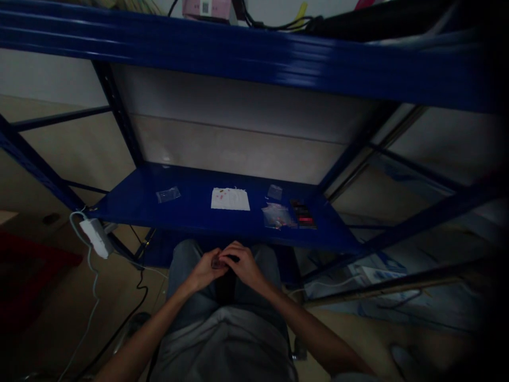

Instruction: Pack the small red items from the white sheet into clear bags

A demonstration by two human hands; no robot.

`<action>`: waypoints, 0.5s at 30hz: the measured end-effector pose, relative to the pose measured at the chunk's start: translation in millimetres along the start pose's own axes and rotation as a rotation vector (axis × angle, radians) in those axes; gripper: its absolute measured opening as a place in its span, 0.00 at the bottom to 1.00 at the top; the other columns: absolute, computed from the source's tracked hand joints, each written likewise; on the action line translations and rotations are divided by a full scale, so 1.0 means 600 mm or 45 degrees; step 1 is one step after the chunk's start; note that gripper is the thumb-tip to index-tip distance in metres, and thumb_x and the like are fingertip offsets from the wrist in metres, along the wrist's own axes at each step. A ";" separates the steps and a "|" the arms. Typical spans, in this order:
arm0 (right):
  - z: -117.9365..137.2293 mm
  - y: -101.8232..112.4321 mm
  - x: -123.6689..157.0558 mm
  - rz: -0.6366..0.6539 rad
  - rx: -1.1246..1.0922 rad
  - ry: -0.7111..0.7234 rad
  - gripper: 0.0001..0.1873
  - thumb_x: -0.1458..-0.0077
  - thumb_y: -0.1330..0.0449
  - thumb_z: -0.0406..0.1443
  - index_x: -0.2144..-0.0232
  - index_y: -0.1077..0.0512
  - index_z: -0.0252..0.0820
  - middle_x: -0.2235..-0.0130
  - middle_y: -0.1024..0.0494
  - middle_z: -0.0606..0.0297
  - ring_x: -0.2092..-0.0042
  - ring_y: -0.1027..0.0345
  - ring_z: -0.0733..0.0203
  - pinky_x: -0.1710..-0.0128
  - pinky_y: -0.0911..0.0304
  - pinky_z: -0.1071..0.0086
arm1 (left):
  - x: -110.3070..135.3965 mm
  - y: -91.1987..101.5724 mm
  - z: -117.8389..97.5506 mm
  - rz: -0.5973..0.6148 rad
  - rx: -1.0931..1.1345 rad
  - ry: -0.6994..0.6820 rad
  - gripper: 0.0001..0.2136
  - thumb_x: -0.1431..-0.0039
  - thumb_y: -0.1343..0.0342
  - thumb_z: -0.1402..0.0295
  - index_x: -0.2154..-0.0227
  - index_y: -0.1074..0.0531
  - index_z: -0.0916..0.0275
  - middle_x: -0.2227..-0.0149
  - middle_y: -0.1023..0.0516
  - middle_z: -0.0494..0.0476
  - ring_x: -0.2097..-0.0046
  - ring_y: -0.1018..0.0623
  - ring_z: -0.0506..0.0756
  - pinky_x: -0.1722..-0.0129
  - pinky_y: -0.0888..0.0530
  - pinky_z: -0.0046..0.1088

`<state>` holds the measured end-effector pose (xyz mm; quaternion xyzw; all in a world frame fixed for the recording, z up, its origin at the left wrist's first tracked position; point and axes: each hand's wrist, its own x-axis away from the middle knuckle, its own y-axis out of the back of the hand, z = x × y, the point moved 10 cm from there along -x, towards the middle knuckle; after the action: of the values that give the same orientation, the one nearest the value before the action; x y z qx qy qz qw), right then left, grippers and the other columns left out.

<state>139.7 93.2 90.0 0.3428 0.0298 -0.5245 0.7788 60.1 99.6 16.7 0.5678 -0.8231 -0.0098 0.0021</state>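
Above my lap, in front of the shelf edge, my two hands meet. My left hand (205,271) is closed around a small dark, slightly shiny thing (217,262), too dim to name. The fingers of my right hand (243,263) are bent together against it, and whatever they pinch is hidden. Beyond my hands, on the blue shelf (191,212), lies a white sheet (234,200) with several small pink and brownish bits on it. To its right are clear plastic bags (277,216) with small contents and a dark strip with red bands (304,215).
Another clear bag (168,194) lies on the left of the shelf, and a small one (274,192) toward the back right. A white power strip (95,237) hangs at the left post with trailing cables. A blue beam (238,53) crosses overhead, carrying a pink box (207,9).
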 end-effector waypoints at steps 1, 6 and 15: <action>0.003 0.004 0.006 -0.016 0.003 -0.001 0.06 0.43 0.38 0.38 0.69 0.22 0.45 0.67 0.21 0.63 0.62 0.31 0.57 0.60 0.37 0.63 | 0.002 -0.007 -0.002 0.025 0.017 0.006 0.11 0.55 0.37 0.69 0.72 0.36 0.64 0.74 0.34 0.46 0.71 0.32 0.47 0.70 0.35 0.22; 0.038 0.024 0.037 -0.060 0.008 0.030 0.09 0.40 0.42 0.38 0.64 0.22 0.45 0.65 0.22 0.61 0.59 0.33 0.57 0.57 0.37 0.63 | 0.035 -0.030 -0.033 0.071 0.127 0.023 0.11 0.55 0.37 0.69 0.71 0.34 0.65 0.74 0.31 0.47 0.71 0.31 0.47 0.70 0.36 0.22; 0.121 -0.003 0.125 0.051 0.221 0.167 0.10 0.36 0.49 0.35 0.63 0.27 0.44 0.58 0.28 0.60 0.53 0.40 0.57 0.50 0.42 0.60 | 0.125 -0.070 -0.057 0.132 0.275 -0.004 0.18 0.58 0.32 0.70 0.64 0.31 0.64 0.70 0.26 0.49 0.68 0.26 0.48 0.66 0.32 0.22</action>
<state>148.9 -8.2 114.0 0.4432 0.0282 -0.4858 0.7528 73.4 14.4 49.5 0.5213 -0.8477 0.0782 -0.0597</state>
